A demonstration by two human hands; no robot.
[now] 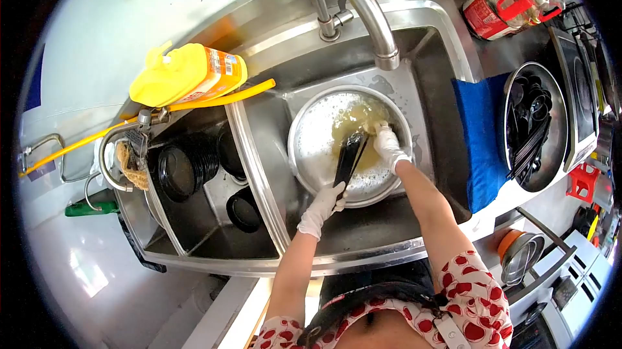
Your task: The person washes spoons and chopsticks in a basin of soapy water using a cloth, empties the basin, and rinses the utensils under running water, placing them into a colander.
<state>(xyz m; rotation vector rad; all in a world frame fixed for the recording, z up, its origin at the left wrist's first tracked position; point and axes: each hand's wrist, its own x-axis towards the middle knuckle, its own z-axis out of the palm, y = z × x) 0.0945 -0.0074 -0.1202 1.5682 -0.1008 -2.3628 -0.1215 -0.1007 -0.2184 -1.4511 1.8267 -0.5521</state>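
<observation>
A round metal basin (pixel 300 130) of soapy, yellowish water stands in the right-hand sink compartment. My left hand (pixel 323 209), in a white glove, is closed round the lower ends of several long black utensils (pixel 350 155), perhaps chopsticks, held over the basin. My right hand (pixel 387 145), also gloved, is at the basin's right side near the utensils' upper ends. Its fingers are bent round something pale that I cannot make out. The steel faucet (pixel 387 57) arches above the basin's far side.
Black bowls (pixel 178 174) are stacked in the left compartment. A yellow jug (pixel 188 77) and yellow hose (pixel 243 94) lie behind it. Right of the sink are a blue cloth (pixel 478 142), a metal bowl (pixel 558 148) of black utensils and plastic bottles (pixel 492 15).
</observation>
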